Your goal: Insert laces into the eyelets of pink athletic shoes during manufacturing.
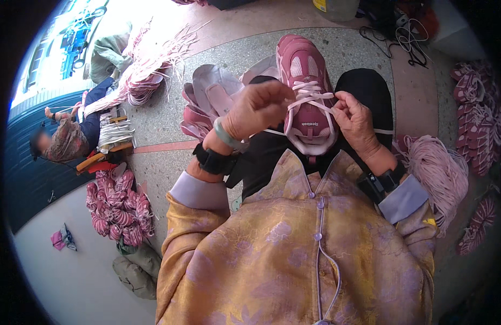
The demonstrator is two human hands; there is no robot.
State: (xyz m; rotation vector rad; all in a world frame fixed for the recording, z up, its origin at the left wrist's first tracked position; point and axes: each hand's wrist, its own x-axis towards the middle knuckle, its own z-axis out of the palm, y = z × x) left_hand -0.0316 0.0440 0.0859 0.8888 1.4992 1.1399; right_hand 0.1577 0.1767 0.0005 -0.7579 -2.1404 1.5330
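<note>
A pink sneaker point(308, 59) rests between my knees, its heel toward me and its toe pointing away. Pale pink shoelace point(313, 98) crosses its upper, and a strand runs between my two hands. My right hand point(359, 120) pinches the lace at the shoe's right side with thumb and forefinger. On the other side, my left hand point(257, 111) is closed with curled fingers over the lace by the eyelets; its fingertips are partly hidden. Several more pink shoes point(195, 116) with pale insoles lean together beside my left knee.
A thick bundle of pink laces point(436, 176) lies by my right knee. Piles of laced pink shoes sit at left point(120, 206) and right point(480, 119). A co-worker point(69, 132) sits at far left near hanging laces point(150, 65). Cables point(412, 40) lie at upper right.
</note>
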